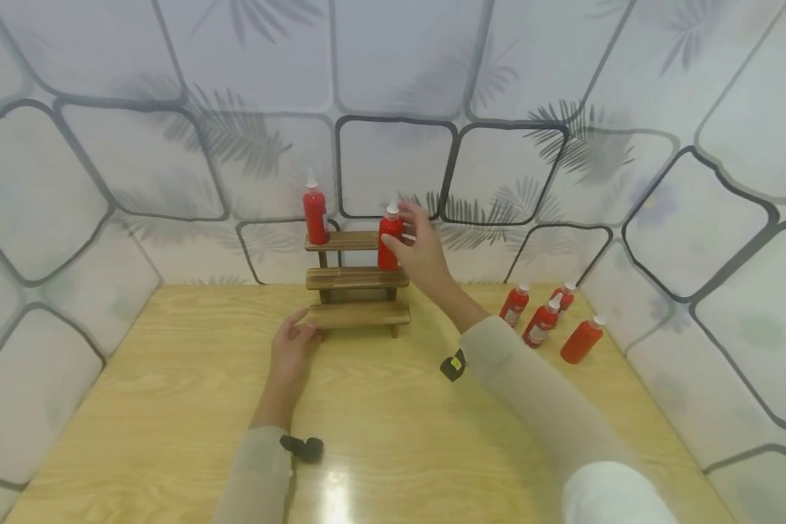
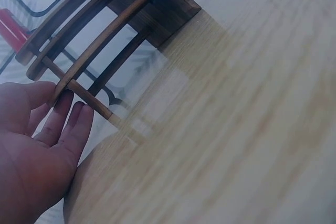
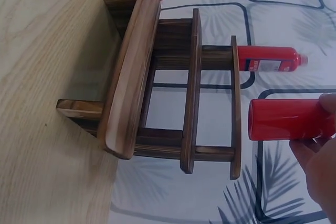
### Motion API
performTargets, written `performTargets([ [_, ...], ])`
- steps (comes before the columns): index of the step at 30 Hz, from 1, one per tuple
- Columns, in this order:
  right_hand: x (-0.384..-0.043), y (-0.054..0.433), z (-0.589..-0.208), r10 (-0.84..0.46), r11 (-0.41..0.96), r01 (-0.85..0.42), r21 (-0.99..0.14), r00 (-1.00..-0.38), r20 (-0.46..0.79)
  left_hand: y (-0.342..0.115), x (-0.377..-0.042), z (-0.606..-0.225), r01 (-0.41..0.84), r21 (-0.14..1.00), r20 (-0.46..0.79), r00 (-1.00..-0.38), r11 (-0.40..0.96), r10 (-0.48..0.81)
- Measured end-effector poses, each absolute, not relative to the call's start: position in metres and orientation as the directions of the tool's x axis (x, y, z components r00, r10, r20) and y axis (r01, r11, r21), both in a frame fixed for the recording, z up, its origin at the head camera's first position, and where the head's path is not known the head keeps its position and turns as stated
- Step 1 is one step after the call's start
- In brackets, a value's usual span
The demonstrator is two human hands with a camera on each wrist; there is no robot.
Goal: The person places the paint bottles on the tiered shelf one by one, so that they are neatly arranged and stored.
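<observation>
A three-tiered wooden display stand (image 1: 358, 314) is on the table by the back wall. My left hand (image 1: 291, 349) pinches the left end of its lowest shelf; the left wrist view has the thumb above and the fingers below (image 2: 55, 129). One red squeeze bottle (image 1: 315, 218) with a white nozzle cap stands upright at the left of the top shelf. Near that shelf's right end, my right hand (image 1: 426, 258) grips another red squeeze bottle (image 1: 389, 240) between thumb and fingers. In the right wrist view its base (image 3: 257, 120) shows a small gap from the top shelf (image 3: 235, 108).
Several more red squeeze bottles (image 1: 542, 322) stand in a group on the right of the wooden table (image 1: 393, 422). A patterned wall covering (image 1: 396, 167) encloses the back and sides, close behind the stand.
</observation>
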State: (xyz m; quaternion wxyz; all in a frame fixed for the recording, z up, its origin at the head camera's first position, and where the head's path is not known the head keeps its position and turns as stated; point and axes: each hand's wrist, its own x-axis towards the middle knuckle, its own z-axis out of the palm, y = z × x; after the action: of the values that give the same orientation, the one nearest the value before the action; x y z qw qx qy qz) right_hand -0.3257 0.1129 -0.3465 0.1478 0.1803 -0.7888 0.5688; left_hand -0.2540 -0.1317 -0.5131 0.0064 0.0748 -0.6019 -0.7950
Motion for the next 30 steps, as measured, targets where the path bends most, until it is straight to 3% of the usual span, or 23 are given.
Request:
performTargets([
  [13, -0.364, 0.07, -0.348, -0.088, 0.335, -0.463, -0.821, -0.882, 0.462, -0.132, -0.252, -0.512, -0.094, 0.96, -0.125, -0.987, -0.265, -0.103],
  [30, -0.388, 0.043, -0.352, -0.099, 0.414, -0.467, -0.781, -0.877, 0.471, -0.131, -0.254, -0.511, -0.084, 0.951, -0.126, -0.984, -0.297, -0.126],
])
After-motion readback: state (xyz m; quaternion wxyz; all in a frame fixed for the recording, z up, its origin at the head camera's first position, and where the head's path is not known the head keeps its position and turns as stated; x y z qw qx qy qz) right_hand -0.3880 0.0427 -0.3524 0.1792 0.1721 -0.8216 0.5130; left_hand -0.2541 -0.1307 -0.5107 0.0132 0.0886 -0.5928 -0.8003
